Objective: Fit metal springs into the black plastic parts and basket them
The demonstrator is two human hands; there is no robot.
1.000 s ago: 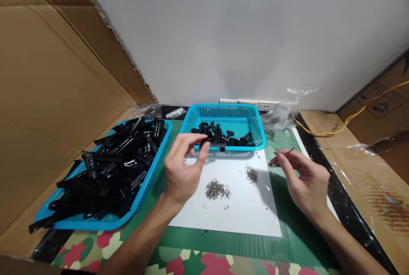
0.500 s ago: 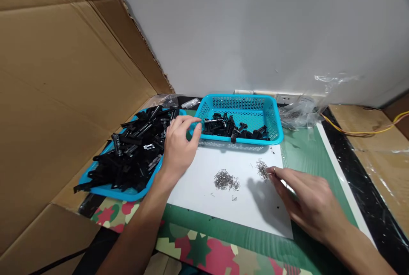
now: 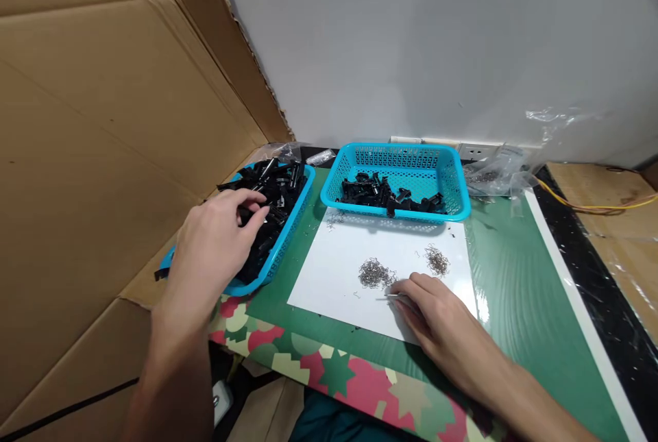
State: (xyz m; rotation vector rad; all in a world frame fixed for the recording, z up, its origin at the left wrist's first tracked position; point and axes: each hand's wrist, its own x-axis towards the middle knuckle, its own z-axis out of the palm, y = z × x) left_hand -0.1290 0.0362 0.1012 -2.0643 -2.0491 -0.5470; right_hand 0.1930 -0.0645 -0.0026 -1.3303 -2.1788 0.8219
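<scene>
My left hand [image 3: 213,240] is over the left blue basket [image 3: 280,257], which is heaped with black plastic parts [image 3: 267,226]. Its thumb and forefinger are curved and slightly apart, close against the parts; whether they touch one is unclear. In my right hand [image 3: 436,312] is a thin silver tool, apparently tweezers [image 3: 395,297], its tip pointing left. That tip lies just below the larger pile of tiny bent metal wire pieces [image 3: 374,273] on a white sheet [image 3: 329,284]. A smaller pile of wire pieces [image 3: 436,260] sits farther right.
Another blue basket [image 3: 460,205] at the back holds fewer black parts [image 3: 378,192]. Clear plastic bags [image 3: 501,171] lie beside it near a wall socket [image 3: 478,151]. Cardboard [image 3: 103,120] walls off the left side. A green mat [image 3: 534,298] covers the table.
My left hand has moved left and down, from between the baskets to the left basket's parts. My right hand has moved left, from the smaller wire pile to the larger one.
</scene>
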